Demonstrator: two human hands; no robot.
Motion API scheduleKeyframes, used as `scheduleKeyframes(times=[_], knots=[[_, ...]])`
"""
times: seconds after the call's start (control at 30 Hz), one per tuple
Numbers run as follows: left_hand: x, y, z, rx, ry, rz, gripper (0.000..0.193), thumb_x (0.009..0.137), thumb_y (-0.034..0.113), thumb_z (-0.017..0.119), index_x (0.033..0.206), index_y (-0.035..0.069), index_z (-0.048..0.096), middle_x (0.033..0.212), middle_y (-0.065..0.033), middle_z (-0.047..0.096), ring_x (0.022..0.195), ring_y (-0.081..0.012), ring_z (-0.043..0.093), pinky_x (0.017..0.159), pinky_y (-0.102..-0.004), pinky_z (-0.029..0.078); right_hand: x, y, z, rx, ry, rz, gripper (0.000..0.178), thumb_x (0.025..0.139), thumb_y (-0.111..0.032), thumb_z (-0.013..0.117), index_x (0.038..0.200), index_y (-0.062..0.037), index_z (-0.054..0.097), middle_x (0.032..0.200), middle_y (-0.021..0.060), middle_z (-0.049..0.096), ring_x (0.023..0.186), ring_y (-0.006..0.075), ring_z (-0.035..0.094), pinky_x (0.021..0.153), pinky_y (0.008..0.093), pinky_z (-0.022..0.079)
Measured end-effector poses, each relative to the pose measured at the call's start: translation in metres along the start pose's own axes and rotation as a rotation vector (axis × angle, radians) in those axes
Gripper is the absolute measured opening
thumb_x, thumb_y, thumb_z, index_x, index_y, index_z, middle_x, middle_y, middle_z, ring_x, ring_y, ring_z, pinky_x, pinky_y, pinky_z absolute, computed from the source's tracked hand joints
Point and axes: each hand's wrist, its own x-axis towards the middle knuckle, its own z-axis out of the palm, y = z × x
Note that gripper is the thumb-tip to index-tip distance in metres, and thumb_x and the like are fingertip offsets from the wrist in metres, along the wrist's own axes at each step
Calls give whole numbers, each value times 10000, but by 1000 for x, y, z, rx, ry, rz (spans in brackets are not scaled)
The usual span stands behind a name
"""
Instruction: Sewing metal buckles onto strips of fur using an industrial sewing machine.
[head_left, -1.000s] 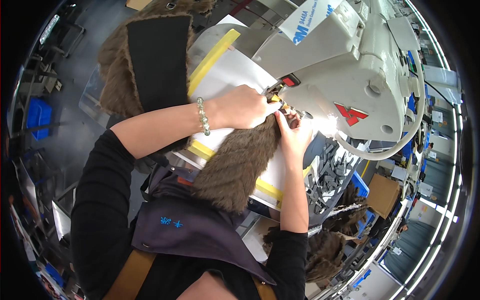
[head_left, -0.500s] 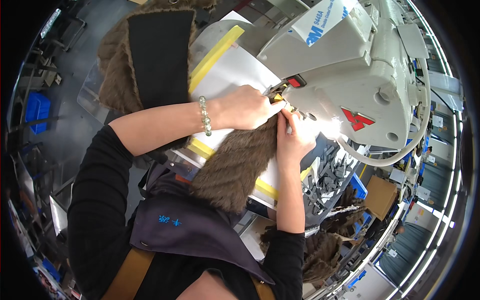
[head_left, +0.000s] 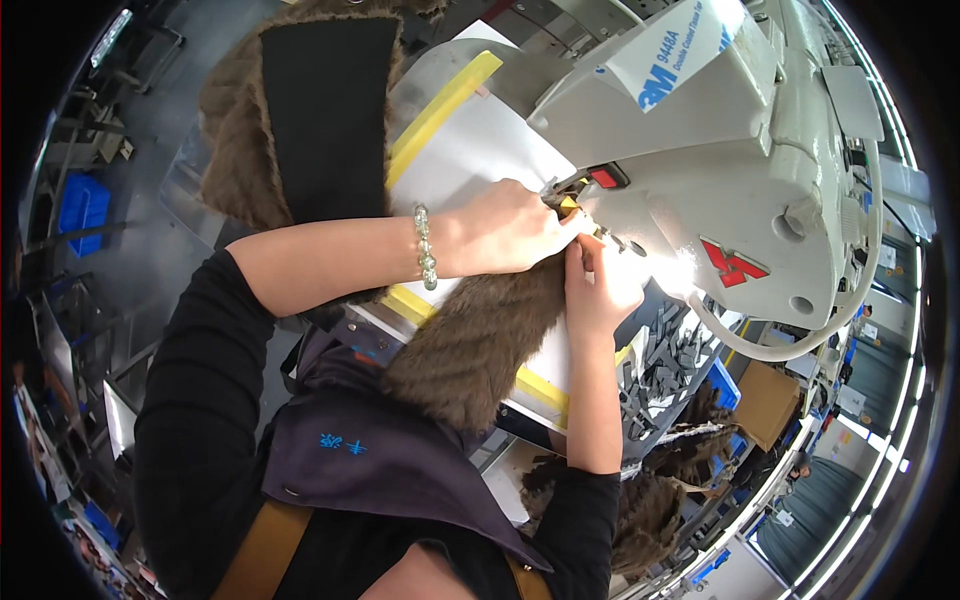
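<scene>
A brown fur piece point(head_left: 485, 345) lies over the sewing machine's white work plate point(head_left: 470, 130), its lower end hanging toward me. My left hand point(head_left: 508, 228), with a beaded bracelet on the wrist, is closed on the upper edge of the fur. Close beside it, my right hand point(head_left: 603, 288) pinches the same edge with bent fingers. Both sets of fingertips meet right by the needle area of the pale sewing machine point(head_left: 690, 210), next to a small yellow part point(head_left: 569, 204). The fingers hide the exact spot where they grip. A bright lamp glares just to their right.
At the left of the plate hangs a larger fur piece point(head_left: 235, 150) with a black panel point(head_left: 325, 115). Yellow tape point(head_left: 445, 115) crosses the plate. Dark strips point(head_left: 665, 360) lie in a pile at the right, near a cardboard box point(head_left: 768, 402) and more fur point(head_left: 648, 515).
The machine, the plate and both hands sit slightly farther right and lower in the picture. Both hands keep their hold at the fur's edge.
</scene>
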Motion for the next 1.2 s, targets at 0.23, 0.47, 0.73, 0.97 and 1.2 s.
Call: scheduleKeyframes(times=[0.23,0.47,0.73,0.97,1.2], knots=[[1,-3,-3,2,-8,6,550,825,159,541,1323,-49,434,553,-84,590,503,-253,625,467,-372,489,9,-2,-3,-107,89,-232,148,695,-46,770,796,-126,698,635,21,600,515,182,566,487,262,444],[2,-4,-8,-75,-34,-24,368,814,152,523,1143,6,597,619,-119,634,591,-280,657,536,-402,508,6,-4,1,-121,85,-85,134,727,-76,772,837,-126,712,681,17,628,533,174,579,506,269,472],[4,-13,-7,-128,-127,-53,244,842,161,482,1033,77,610,658,-142,642,616,-306,657,560,-428,510,-2,2,5,9,42,54,113,774,-93,760,879,-117,725,706,29,670,573,130,613,528,243,471],[2,-21,3,-114,0,26,231,865,192,495,1046,111,613,642,-114,623,597,-289,643,540,-421,495,-3,-1,5,261,-37,331,97,812,-67,736,909,-66,737,710,27,675,615,57,570,597,199,455],[1,-23,12,-37,-18,74,297,911,232,483,1136,82,605,672,-89,626,625,-242,650,532,-379,498,-6,9,12,532,-154,506,124,838,0,697,959,15,718,769,19,679,687,46,571,651,202,468]])
